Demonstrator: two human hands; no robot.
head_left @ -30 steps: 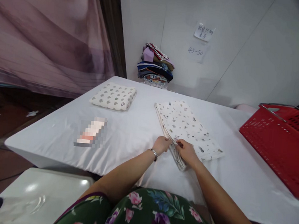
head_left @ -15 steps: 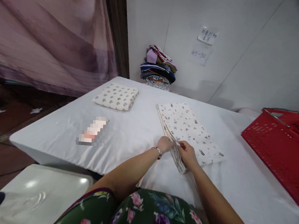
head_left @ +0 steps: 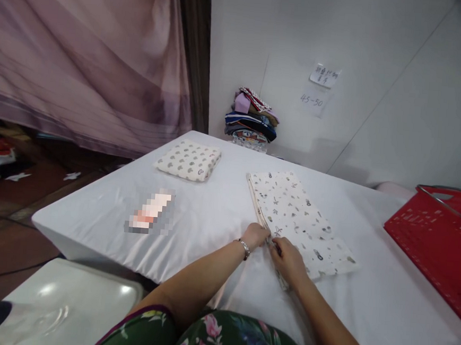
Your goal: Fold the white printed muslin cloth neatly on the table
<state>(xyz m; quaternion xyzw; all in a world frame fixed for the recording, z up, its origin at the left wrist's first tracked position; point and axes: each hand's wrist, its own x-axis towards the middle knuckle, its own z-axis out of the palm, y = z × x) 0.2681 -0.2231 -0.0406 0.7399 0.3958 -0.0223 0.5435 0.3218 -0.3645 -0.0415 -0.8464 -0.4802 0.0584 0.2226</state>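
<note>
Since the frame 0.5 s ago, the scene has dropped and slid slightly right in the view, and the fingertips of the 2 hands have drawn closer together. The right hand [head_left: 289, 259] now hides more of the near end of the printed cloth [head_left: 300, 220], whose layered corner showed plainly before.

The cloth lies just right of the frame's centre on the white-covered table [head_left: 206, 229]. Most of it spreads above and to the right of the fingers. The left hand [head_left: 256, 236] pinches its left edge; the right hand, fingers bent, grips that edge just beside it.

It is off-white, dotted with small grey and brownish motifs, mostly flat, with stacked layers along its left side. A folded cloth [head_left: 187, 161] sits towards the upper left, well apart, and a red basket [head_left: 434, 247] stands at the right edge.
</note>
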